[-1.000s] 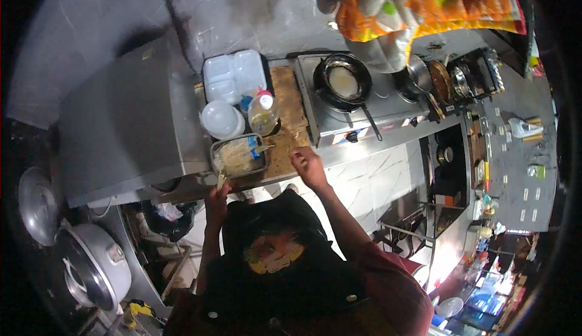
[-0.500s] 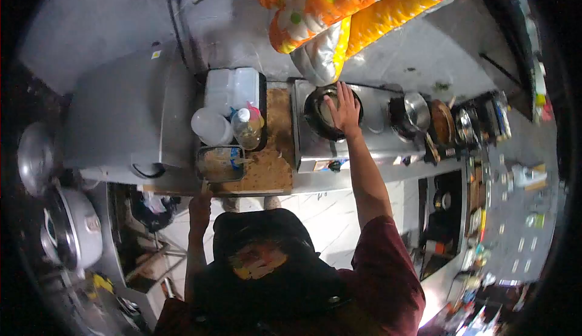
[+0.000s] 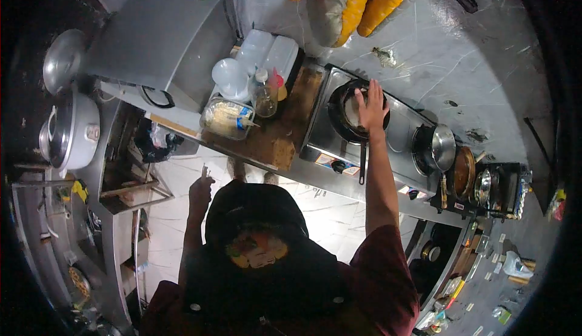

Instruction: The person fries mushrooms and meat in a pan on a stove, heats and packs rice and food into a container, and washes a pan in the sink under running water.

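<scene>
Evidently, the right hand (image 3: 372, 114) is spread over the frying pan (image 3: 336, 114); the left hand (image 3: 200, 193) seemingly pinches a small pale item (image 3: 205, 170).

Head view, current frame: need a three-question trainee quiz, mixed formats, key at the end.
1. True or false: the right hand is clenched in a fist above the frying pan.
2. Multiple choice: what does the left hand hold?
A) a spoon
B) thin sticks
C) a lid
3. Fill in the blank: from the person's side, the metal pot is to the ____ of the frying pan.

Key: 1 false, its fingers are spread; 2 B; 3 right.
</scene>
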A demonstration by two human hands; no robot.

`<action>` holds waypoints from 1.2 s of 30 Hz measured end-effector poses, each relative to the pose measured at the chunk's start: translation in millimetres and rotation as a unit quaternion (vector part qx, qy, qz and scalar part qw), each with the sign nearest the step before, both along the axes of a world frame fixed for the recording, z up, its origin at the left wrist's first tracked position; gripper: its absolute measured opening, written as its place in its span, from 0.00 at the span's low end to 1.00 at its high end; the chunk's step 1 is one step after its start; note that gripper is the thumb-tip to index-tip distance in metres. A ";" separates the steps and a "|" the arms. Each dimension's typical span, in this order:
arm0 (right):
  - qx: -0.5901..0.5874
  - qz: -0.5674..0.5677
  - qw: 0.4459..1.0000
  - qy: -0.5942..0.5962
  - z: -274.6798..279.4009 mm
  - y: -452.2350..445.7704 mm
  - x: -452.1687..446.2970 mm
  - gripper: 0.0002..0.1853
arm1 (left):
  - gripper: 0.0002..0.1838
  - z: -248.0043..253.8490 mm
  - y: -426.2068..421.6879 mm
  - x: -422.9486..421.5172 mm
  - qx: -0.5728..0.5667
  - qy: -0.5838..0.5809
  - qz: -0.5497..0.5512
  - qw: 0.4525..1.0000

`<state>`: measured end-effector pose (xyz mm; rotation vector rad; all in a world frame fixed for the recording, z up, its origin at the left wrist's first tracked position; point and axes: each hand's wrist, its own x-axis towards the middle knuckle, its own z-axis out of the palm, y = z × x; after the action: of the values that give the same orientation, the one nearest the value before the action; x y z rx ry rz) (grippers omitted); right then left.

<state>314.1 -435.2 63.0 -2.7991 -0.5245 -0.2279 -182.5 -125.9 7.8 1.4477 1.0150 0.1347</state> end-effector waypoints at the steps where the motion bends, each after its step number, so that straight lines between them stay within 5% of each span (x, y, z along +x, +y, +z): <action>1: 0.014 0.000 1.000 -0.002 1.1 -3.6 -1.3 0.41 | 0.13 -4.6 -0.3 1.4 0.033 0.024 -0.010 0.999; 4: 0.078 0.011 0.997 -0.022 18.0 0.0 -13.9 0.37 | 0.15 -20.9 0.3 -0.5 0.163 -0.007 -0.062 0.985; 7: 0.139 0.010 0.985 -0.101 41.2 19.5 -50.5 0.30 | 0.16 0.3 -5.9 2.2 0.094 0.037 0.001 0.995; 8: 0.217 0.047 0.971 -0.088 63.2 36.1 -72.9 0.22 | 0.16 0.9 -7.5 1.5 0.096 0.041 0.019 0.994; 12: 0.381 0.266 0.883 0.068 30.0 116.0 -162.2 0.14 | 0.15 -9.2 0.5 -4.8 0.050 0.014 0.069 0.996; 15: 0.246 0.353 0.861 0.270 -38.5 196.2 -207.1 0.13 | 0.16 0.4 11.5 7.4 0.045 0.008 0.048 0.998; 18: 0.251 0.398 0.866 0.166 -122.6 242.4 -247.0 0.14 | 0.13 -0.7 26.3 15.5 0.105 -0.091 0.010 0.990; 20: 0.311 0.388 0.861 0.111 -138.5 260.2 -253.3 0.15 | 0.14 16.3 34.0 21.9 0.001 -0.053 0.055 0.997; 22: 0.067 0.443 0.893 0.049 -129.4 269.3 -251.7 0.17 | 0.14 6.2 48.3 17.0 0.076 -0.083 0.011 0.994; 24: 0.105 0.424 0.899 0.002 -134.8 282.8 -257.6 0.16 | 0.13 -5.2 62.4 10.6 0.243 -0.119 -0.052 0.961; 26: 0.006 0.428 0.904 0.008 -162.3 291.0 -252.8 0.17 | 0.15 9.4 69.0 9.7 0.035 -0.011 0.008 0.999; 27: 0.003 0.427 0.904 0.009 -156.3 296.7 -247.1 0.17 | 0.16 -7.8 82.2 4.4 0.160 -0.022 -0.080 0.984; 28: -0.056 0.462 0.884 0.040 -141.2 302.4 -239.0 0.19 | 0.18 8.5 84.7 7.7 0.052 0.007 -0.032 0.998; 30: -0.112 0.484 0.865 0.075 -123.3 303.0 -233.1 0.22 | 0.18 -3.0 99.5 2.7 0.096 -0.063 -0.040 0.993; 34: 0.014 0.551 0.829 -0.095 -120.7 295.9 -226.5 0.17 | 0.18 -10.3 139.7 -4.2 0.034 -0.059 -0.068 0.995; 36: 0.013 0.470 0.863 0.186 -123.2 298.1 -224.9 0.12 | 0.15 -2.8 156.1 -5.5 0.064 -0.063 -0.112 0.990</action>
<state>89.2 -137.1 -60.2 -2.1298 -1.6306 0.4910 -188.1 30.2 5.0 1.6382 0.7458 0.1289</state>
